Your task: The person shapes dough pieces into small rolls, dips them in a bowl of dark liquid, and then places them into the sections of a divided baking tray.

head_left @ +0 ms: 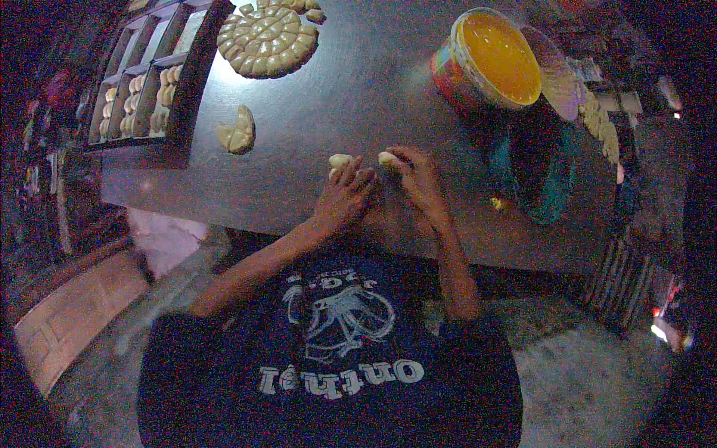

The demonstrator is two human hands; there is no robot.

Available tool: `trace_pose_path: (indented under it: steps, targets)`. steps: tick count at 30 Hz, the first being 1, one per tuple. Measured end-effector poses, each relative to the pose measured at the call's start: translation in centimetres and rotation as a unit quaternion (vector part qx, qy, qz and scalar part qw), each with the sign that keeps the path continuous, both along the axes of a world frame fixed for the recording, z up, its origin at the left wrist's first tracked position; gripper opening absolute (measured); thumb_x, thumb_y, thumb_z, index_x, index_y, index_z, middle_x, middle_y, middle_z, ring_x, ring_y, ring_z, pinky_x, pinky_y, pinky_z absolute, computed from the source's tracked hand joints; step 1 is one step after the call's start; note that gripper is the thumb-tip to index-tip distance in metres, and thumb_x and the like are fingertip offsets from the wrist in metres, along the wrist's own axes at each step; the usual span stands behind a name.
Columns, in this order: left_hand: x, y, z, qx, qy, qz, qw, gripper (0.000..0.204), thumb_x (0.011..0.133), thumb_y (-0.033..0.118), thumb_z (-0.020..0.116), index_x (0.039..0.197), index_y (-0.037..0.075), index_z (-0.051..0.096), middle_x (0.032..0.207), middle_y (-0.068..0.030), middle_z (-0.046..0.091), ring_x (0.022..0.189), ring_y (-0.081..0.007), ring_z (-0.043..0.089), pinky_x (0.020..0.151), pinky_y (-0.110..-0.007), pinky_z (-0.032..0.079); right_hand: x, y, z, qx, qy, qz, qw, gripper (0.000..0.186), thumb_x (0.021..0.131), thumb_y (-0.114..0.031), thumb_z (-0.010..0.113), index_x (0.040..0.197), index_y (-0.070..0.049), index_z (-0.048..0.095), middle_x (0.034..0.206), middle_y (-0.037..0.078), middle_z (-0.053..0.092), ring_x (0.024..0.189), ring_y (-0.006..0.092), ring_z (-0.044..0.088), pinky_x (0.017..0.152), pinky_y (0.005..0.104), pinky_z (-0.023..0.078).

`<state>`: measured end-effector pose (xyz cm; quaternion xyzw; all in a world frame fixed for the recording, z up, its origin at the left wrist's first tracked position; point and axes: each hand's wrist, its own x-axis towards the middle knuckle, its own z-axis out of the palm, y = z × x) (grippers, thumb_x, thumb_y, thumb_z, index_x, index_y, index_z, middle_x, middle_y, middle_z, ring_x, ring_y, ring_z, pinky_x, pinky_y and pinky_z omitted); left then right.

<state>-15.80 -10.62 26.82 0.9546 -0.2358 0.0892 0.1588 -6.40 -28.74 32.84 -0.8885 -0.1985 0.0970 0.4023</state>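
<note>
Near the table's front edge, my left hand point(344, 196) is curled around a small pale dough piece point(341, 160), which pokes out past its fingertips. A little to the right, my right hand point(423, 185) pinches another small dough piece point(387, 157) between thumb and fingers. The two hands are close together but apart. Ahead and to the left, a cut lump of dough point(237, 131) rests on the grey metal table point(340, 89). Beyond it lies a large round of dough point(267, 39) scored into many portions.
At the far left, a dark divided tray point(179, 112) holds rows of shaped dough pieces in its near compartments. A bucket of yellow-orange fat or liquid point(499, 58) stands far right. Beside it are a clear lid point(551, 73) and a dark bag with teal edges point(554, 187).
</note>
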Motion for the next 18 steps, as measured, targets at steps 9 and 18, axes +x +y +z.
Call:
trace_pose_path:
  steps: [9,18]
  targets:
    - [-4.3,2.8,-0.1,-0.145,-0.054,-0.033,0.987,0.044,0.083,0.016,0.058,0.126,0.009,0.056,0.136,-0.0119,0.052,0.129,-0.0334,0.045,0.105,-0.050,0.040,-4.3,0.9,-5.3,-0.028,-0.111,0.048,0.992,0.029,0.079,-0.007,0.066,0.108,-0.007,0.069,0.105,0.011,0.069,0.103,0.0291,0.063,0.092,0.0387,0.048]
    - [-4.2,15.5,2.9,-0.187,0.133,0.319,0.920,0.053,0.088,0.005,0.053,0.140,0.011,0.046,0.143,-0.0135,0.046,0.132,-0.0346,0.044,0.107,-0.047,0.038,-4.1,13.7,4.6,-0.112,-0.129,0.176,0.969,0.047,0.077,0.004,0.059,0.122,-0.009,0.062,0.127,0.014,0.059,0.116,0.0343,0.057,0.103,0.0450,0.046]
